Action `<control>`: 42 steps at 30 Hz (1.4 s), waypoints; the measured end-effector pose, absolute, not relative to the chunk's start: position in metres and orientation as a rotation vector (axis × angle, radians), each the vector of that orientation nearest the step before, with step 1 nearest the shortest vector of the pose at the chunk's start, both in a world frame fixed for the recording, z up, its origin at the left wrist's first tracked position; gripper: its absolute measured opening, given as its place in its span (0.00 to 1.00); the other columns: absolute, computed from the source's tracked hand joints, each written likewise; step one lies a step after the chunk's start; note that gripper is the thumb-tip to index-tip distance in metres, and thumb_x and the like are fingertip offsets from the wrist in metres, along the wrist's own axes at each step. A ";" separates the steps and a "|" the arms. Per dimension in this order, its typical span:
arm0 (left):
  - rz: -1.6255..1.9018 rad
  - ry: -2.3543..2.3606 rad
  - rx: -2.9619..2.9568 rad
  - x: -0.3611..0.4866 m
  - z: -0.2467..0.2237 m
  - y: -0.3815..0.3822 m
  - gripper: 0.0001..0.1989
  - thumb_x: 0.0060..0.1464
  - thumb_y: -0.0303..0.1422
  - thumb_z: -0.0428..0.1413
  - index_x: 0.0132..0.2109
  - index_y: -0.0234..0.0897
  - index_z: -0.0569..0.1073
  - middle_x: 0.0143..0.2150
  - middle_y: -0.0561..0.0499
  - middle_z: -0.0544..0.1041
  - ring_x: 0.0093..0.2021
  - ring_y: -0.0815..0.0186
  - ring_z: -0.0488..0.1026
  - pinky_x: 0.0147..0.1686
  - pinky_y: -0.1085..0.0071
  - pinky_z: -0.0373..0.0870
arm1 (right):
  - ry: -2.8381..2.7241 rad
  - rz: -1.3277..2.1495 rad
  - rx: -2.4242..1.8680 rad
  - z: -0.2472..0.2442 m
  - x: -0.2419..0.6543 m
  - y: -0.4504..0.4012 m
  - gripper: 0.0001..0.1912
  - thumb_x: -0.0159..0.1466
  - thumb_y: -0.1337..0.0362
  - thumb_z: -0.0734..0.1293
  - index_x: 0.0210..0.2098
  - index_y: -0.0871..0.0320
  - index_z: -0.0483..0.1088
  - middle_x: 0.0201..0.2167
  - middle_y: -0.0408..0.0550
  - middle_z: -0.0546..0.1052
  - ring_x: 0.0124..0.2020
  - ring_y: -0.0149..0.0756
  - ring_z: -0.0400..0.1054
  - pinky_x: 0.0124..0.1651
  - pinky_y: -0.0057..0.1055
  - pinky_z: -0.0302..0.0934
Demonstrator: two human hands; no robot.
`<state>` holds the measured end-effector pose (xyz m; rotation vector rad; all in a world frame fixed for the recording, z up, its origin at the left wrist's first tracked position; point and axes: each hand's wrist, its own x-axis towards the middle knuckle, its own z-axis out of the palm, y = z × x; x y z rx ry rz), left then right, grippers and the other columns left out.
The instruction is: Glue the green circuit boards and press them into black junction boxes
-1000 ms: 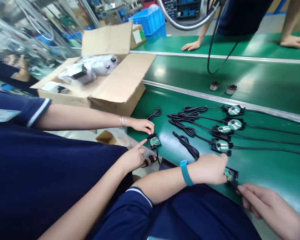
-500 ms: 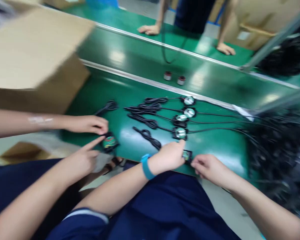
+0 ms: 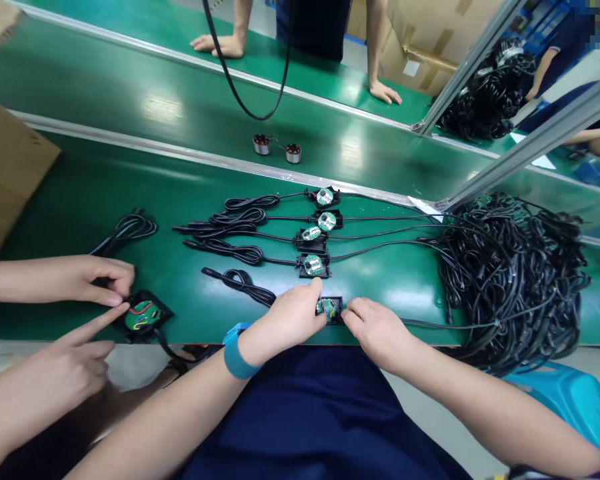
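Note:
A small open black plastic case [image 3: 336, 302] with a green circuit board and coloured wires inside lies near the table's front edge. My left hand [image 3: 297, 312], with a teal band at the wrist, closes on its left side, thumb pointing forward. At the right end my right hand [image 3: 377, 331] has its fingers pinched together where the black cable [image 3: 430, 324] runs out; the exact grip is partly hidden. Beyond my left hand, several similar cases with boards, such as the nearest one [image 3: 314, 265], lie in a column with coiled leads to their left.
A large tangle of black cables [image 3: 515, 287] lies at right, above a blue plastic stool [image 3: 565, 400]. At left, a co-worker's two hands [image 3: 80, 360] touch another case [image 3: 145, 315]. Two small metal cylinders [image 3: 293, 153] stand behind the rail. A cardboard box [image 3: 10, 180] stands far left.
The view has swung rightward and steadied, bringing the cable tangle into view. My hands stay at the same case; my right fingers now lie closer against its end.

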<state>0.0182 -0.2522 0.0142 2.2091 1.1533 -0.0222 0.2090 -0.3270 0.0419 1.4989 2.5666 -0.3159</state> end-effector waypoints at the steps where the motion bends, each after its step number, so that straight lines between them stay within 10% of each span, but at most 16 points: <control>1: -0.016 1.146 2.215 0.018 0.013 -0.252 0.11 0.55 0.33 0.54 0.45 0.39 0.63 0.37 0.46 0.78 0.38 0.54 0.77 0.33 0.66 0.67 | 2.539 -0.264 1.471 0.041 0.208 -0.327 0.12 0.68 0.75 0.59 0.44 0.62 0.73 0.40 0.55 0.74 0.38 0.42 0.68 0.42 0.35 0.63; 23: -0.014 1.157 2.191 0.016 0.022 -0.256 0.14 0.55 0.33 0.55 0.49 0.37 0.64 0.40 0.42 0.79 0.42 0.51 0.78 0.38 0.63 0.71 | 2.223 -1.355 1.886 0.035 0.220 -0.295 0.15 0.69 0.61 0.57 0.29 0.57 0.69 0.25 0.43 0.72 0.27 0.32 0.62 0.34 0.28 0.54; 42: -0.052 1.169 2.186 0.018 0.018 -0.253 0.09 0.56 0.32 0.54 0.43 0.39 0.63 0.36 0.45 0.77 0.37 0.54 0.78 0.33 0.65 0.68 | 2.130 -0.761 1.729 0.069 0.206 -0.282 0.15 0.68 0.67 0.59 0.27 0.57 0.71 0.24 0.47 0.75 0.26 0.34 0.64 0.29 0.32 0.43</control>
